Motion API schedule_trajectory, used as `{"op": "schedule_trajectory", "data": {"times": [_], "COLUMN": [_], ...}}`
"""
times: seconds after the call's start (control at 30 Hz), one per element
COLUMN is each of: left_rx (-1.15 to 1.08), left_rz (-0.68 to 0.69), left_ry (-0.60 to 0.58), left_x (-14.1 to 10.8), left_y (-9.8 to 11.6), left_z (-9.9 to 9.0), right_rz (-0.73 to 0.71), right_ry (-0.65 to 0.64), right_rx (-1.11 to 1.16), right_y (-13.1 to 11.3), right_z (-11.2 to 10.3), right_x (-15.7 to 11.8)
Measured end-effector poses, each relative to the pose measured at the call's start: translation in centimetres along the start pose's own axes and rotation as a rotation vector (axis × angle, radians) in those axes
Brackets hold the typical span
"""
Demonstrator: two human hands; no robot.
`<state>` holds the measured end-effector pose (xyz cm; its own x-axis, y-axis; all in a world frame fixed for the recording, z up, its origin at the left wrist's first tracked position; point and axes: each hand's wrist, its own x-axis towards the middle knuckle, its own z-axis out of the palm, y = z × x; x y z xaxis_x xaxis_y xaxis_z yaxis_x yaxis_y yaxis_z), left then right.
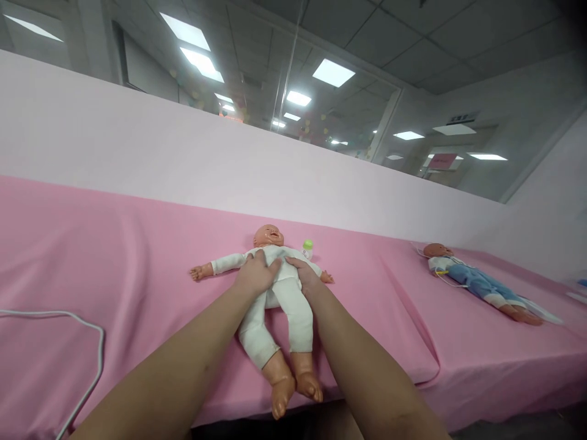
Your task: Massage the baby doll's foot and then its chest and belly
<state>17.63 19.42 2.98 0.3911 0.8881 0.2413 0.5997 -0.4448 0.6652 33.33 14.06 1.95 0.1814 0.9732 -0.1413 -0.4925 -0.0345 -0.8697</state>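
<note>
Here both hands, left hand [257, 275] and right hand [306, 278], lie flat, gripping nothing, on the doll [275, 293]; pink-sheeted desk [137, 256], wall signs perhaps unreadable.

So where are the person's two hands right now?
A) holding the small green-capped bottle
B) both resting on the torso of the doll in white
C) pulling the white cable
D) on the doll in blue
B: the left hand and right hand both lie on the chest of the doll in white, which lies face up on the pink sheet.

Pink-sheeted bed [137, 256]: white-suited doll [275, 287], blue-suited doll [477, 282], small bottle [307, 247], white cable [92, 342].
</note>
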Motion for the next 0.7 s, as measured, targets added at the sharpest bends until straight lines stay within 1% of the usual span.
{"op": "schedule_trajectory", "data": {"times": [0.07, 0.1, 0.17, 0.27, 0.37, 0.43, 0.5, 0.57, 0.6, 0.67, 0.7], "left_rx": [-0.03, -0.05, -0.099, -0.163, -0.254, -0.373, -0.54, -0.76, -0.881, -1.111, -1.183], "left_rz": [0.02, 0.025, 0.051, 0.134, 0.195, 0.235, 0.281, 0.334, 0.359, 0.389, 0.384], "left_ry": [0.014, 0.024, 0.058, 0.144, 0.224, 0.244, 0.204, 0.104, 0.04, -0.107, -0.174], "left_x": [-0.3, -0.4, -0.8, -1.2, -1.4, -1.5, -1.6, -1.7, -1.8, -2.0, -2.1], "left_y": [0.3, 0.5, 0.8, 1.3, 1.8, 2.0, 2.4, 2.8, 3.1, 3.6, 3.8], "left_z": [-0.1, -0.2, -0.5, -0.9, -1.4, -1.7, -2.2, -2.8, -3.2, -4.1, -4.6], "right_rz": [0.026, 0.005, -0.106, -0.289, -0.422, -0.535, -0.662, -0.771, -0.793, -0.791, -0.786], "right_ry": [0.006, 0.014, 0.048, 0.078, 0.074, 0.09, 0.103, 0.149, 0.184, 0.265, 0.281], "right_rx": [0.011, 0.018, 0.029, 0.02, -0.036, -0.088, -0.182, -0.341, -0.45, -0.683, -0.782], "right_y": [-0.3, -0.5, -0.8, -1.2, -2.0, -2.7, -3.4, -3.8, -3.8, -3.4, -3.1], "right_z": [0.0, 0.1, 0.5, 1.5, 2.9, 4.2, 5.6, 6.9, 7.4, 8.3, 8.6], "right_x": [-0.2, -0.4, -0.8, -2.0, -3.8, -5.3, -7.0, -8.7, -9.5, -11.1, -11.9]}}
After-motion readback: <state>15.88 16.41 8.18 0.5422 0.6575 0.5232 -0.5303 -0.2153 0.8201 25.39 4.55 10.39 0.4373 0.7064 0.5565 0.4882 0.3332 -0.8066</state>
